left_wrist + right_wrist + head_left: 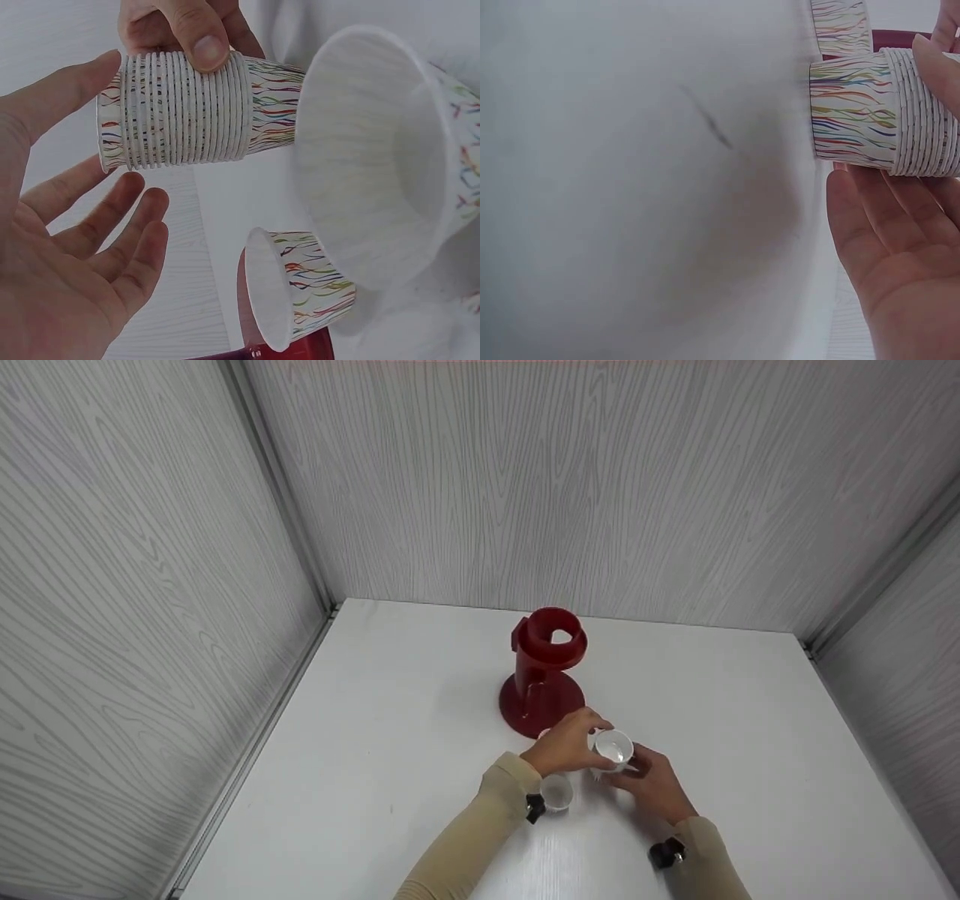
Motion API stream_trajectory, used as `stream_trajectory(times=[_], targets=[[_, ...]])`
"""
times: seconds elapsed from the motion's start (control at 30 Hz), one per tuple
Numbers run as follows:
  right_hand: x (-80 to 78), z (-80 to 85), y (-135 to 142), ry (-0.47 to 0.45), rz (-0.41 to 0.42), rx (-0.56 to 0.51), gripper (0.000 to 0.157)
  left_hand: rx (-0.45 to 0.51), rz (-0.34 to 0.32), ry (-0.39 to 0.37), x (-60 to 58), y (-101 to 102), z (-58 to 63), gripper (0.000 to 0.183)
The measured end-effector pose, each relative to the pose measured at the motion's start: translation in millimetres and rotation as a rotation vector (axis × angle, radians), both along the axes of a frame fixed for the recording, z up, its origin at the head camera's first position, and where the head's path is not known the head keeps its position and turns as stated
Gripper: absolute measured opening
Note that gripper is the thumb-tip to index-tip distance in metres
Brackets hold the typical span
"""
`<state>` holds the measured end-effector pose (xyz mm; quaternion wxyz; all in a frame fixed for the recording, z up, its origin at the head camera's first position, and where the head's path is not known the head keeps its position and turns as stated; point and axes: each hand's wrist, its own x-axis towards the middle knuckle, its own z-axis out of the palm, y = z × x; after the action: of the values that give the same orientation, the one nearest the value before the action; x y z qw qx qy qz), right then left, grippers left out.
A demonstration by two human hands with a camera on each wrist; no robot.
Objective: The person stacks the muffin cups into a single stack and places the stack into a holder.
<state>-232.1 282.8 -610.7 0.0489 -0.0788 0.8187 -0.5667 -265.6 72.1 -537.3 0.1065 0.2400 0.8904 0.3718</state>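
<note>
Head view: on a white tabletop (397,690), a stack of paper cups (613,748) upright between two hands, in front of and a little to the right of a red stand (536,682) with a round base and a ring on top. Left hand (566,746) at the near-left rim, thumb and forefinger pinching; right hand (656,787) curled round the opposite side. Just beside the left sleeve (480,825), one loose cup (556,793), upright, likely to tip if brushed by that forearm. Left wrist view, turned sideways: tightly nested rims, walls streaked with coloured lines, and a top cup (110,124) set slightly apart from the next, pinched at its rim, other left fingers free. Main risk, by judgement: rims clinging, two cups pulling away together; also thin paper denting under a hard pinch. Beside the red base, a second cup (319,289), upright. Stack's foot hidden behind the loose cup, large in the foreground and cut off at the right. Right wrist view: right fingers and thumb gripping the stack from opposite sides, rim end cut off, left hand only a sliver in the upper corner. Pale blur at left, probably tabletop; impossible to tell whether supporting the stack. With a slackened right grip, possible leaning or slipping.
</note>
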Motion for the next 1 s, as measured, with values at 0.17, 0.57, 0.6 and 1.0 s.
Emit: stream_trajectory(times=[0.17,0.57,0.6,1.0], targets=[[0.9,1.9,0.4,0.005,0.002,-0.013,0.062,-0.015,0.015,-0.021,0.1,1.4,-0.2,0.062],[1.7,2.0,-1.0,-0.006,0.002,0.023,0.064,-0.004,0.006,-0.012,1.6,0.4,-2.5,0.059],[1.6,1.9,-0.9,-0.005,0.001,0.023,0.064,0.003,0.006,-0.014,1.6,0.3,-2.8,0.058],[1.0,1.2,-0.1,0.005,0.018,0.007,0.062,0.072,0.015,-0.050,0.1,-1.0,-7.6,0.058]])
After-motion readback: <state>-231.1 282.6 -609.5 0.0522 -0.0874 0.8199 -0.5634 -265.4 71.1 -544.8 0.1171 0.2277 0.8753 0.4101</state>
